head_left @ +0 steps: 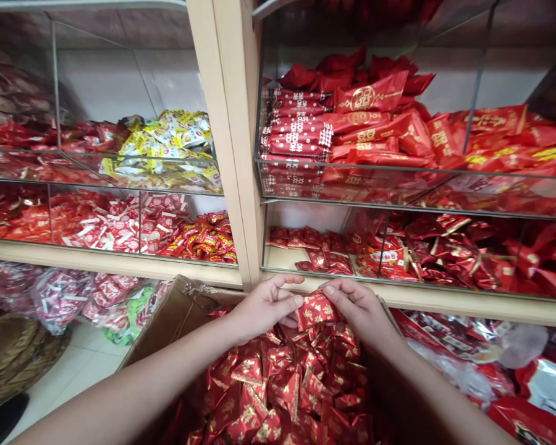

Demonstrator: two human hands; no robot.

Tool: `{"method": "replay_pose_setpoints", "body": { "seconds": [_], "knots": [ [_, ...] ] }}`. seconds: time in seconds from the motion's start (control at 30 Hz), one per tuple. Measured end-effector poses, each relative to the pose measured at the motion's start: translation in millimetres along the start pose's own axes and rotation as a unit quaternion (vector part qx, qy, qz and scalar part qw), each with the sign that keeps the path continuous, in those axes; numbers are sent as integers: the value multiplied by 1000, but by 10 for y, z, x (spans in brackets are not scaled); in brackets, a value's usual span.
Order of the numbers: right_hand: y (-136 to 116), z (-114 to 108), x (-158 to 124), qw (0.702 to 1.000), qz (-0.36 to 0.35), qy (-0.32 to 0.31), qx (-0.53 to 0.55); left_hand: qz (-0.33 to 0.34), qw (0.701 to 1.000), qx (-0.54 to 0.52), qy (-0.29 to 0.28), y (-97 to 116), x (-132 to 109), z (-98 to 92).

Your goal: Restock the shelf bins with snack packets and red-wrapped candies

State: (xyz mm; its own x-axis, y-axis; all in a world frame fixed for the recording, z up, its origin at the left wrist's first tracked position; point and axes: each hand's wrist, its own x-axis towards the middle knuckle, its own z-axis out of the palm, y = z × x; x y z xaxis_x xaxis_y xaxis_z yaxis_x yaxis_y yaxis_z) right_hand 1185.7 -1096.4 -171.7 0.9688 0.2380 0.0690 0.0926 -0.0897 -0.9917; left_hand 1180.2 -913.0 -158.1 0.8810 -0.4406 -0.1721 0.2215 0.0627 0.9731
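Note:
Between my two hands is a small red packet [317,311] with gold print, held above a heap of similar packets. My left hand [271,307] pinches its left side with thumb and fingers; one fingertip is extended and carries an orange mark. On the packet's right upper edge, the thumb and fingers of my right hand [359,306] are closed. Below lies the heap of red and gold packets [278,389] in an open cardboard box [160,327]. In the shelf compartment just behind my hands, more red packets [312,241] lie in flat rows.
Clear-fronted shelves hold red packets [375,123], yellow packets [169,139] and pink-white packets [120,222]. A wooden post [234,123] divides them. Bagged sweets [60,296] and a woven basket [13,358] stand low on the left. Large red bags [532,414] lie low on the right.

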Motion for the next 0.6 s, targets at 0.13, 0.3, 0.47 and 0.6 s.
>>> {"method": "replay_pose_setpoints", "body": {
  "seconds": [0.13,0.3,0.47,0.6],
  "knots": [
    [58,-21,-34,1000,12,17,23,-35,999,-27,-19,-25,3,-5],
    [162,-29,-87,999,6,34,10,-21,999,-37,-2,-63,18,-40],
    [178,16,-177,990,-71,76,-99,-104,993,-44,-38,-64,-7,-80],
    [94,72,-253,943,-238,59,-226,-101,985,-121,-66,-47,-56,-64]
  ]
}}
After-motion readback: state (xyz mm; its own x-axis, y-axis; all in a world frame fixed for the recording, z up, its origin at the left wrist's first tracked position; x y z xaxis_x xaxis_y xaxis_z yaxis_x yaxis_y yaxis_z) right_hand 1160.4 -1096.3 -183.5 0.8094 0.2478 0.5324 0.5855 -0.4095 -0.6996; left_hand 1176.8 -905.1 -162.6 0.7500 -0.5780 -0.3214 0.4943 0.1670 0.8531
